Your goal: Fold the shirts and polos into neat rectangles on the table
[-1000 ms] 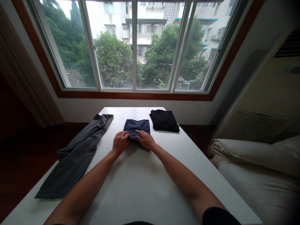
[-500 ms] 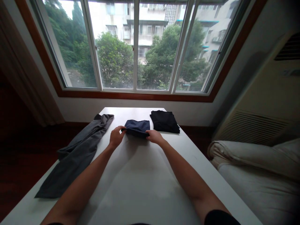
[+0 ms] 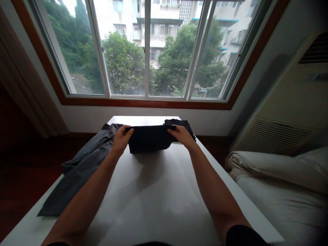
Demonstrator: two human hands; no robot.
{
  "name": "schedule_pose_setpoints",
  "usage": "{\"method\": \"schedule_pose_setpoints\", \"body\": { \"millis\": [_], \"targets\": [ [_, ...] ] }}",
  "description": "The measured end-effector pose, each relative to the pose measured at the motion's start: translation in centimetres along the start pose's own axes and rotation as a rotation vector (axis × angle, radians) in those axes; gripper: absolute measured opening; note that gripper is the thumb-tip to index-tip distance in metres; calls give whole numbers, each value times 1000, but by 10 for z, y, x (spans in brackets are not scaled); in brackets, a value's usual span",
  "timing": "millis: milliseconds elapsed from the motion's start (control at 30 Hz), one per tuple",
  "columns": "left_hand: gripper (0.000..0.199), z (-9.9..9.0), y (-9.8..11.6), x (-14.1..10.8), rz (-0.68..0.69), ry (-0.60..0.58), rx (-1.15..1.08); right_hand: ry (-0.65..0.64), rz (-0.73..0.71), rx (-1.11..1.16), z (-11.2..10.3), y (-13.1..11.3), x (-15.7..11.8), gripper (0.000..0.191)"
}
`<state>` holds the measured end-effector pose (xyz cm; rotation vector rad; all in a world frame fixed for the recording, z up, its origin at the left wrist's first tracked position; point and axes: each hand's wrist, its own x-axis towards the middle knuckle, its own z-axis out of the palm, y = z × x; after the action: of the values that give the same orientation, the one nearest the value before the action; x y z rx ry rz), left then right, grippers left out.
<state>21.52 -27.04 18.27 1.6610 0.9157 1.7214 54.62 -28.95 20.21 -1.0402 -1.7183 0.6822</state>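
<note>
A dark navy folded garment (image 3: 150,139) hangs between my two hands above the far part of the white table (image 3: 151,191); its exact kind I cannot make out. My left hand (image 3: 122,137) pinches its upper left corner, and my right hand (image 3: 180,134) pinches the upper right. Behind my right hand lies a folded black cloth item (image 3: 188,127), partly covered by the hand and the held garment. Grey trousers (image 3: 88,165) stretch along the table's left edge, their near end beside my left forearm.
A wide window (image 3: 147,99) with a brown frame is set in the wall past the table. Right of the table are pale folded bedding (image 3: 276,174) and a tall cream appliance with vents (image 3: 279,136). A curtain (image 3: 28,85) hangs at left.
Both hands have lifted the navy garment off the table and moved slightly apart, so it now hangs upright and partly covers the black cloth item. The grey trousers stay in place.
</note>
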Motion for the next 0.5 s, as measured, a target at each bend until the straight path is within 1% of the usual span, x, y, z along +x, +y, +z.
{"method": "schedule_pose_setpoints", "body": {
  "millis": [200, 367, 433, 500],
  "targets": [
    [33, 1, 49, -8, -18, 15, -198, 160, -15, 129, -1, -38, -14, 40],
    [39, -2, 91, -26, -42, -2, -325, 224, -82, 252, -1, -77, -40, 41],
    [40, -2, 105, -33, -34, -20, -363, 242, -101, 278, -3, -92, -52, 43],
    [41, 1, 110, -34, -34, -45, -389, 258, -108, 285, -7, -101, -61, 47]
  ]
}}
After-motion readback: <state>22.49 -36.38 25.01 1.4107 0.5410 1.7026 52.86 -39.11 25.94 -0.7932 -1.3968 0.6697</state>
